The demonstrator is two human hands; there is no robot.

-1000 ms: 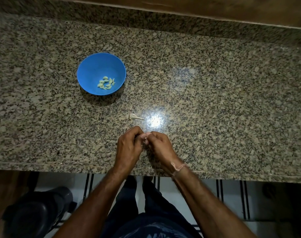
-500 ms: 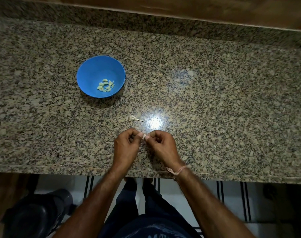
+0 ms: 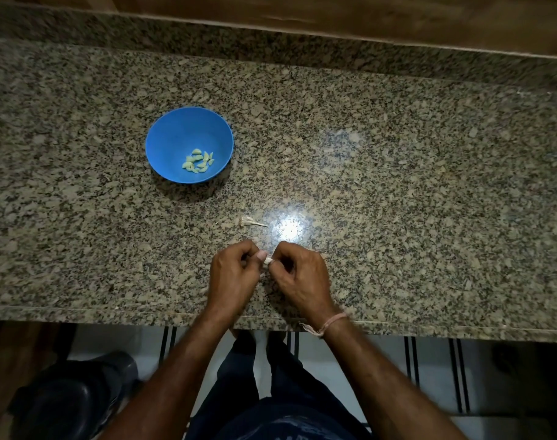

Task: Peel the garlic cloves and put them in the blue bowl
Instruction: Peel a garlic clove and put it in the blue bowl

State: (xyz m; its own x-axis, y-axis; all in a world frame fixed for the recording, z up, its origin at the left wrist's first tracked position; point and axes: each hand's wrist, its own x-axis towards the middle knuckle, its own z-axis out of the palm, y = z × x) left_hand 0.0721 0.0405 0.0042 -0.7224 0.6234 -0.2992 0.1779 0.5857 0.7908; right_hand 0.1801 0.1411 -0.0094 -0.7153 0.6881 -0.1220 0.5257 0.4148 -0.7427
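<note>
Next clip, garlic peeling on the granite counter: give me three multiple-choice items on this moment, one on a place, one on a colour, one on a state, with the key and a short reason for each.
1. Where do the peeled cloves lie?
A. inside the bowl
B. on the counter beside the bowl
C. on the floor

2. What colour is the bowl?
A. red
B. white
C. blue

3. What are the hands doing?
A. both lie flat on the counter
B. both pinch one small pale clove between them
C. one lifts the bowl

Key:
1 A, the pale green pieces sit on the bowl's inner floor.
2 C, its wall and rim are plainly blue.
3 B, the left hand and the right hand meet fingertip to fingertip on the garlic clove, near the counter front edge; a loose bit of stem and skin lies just beyond them.
</note>
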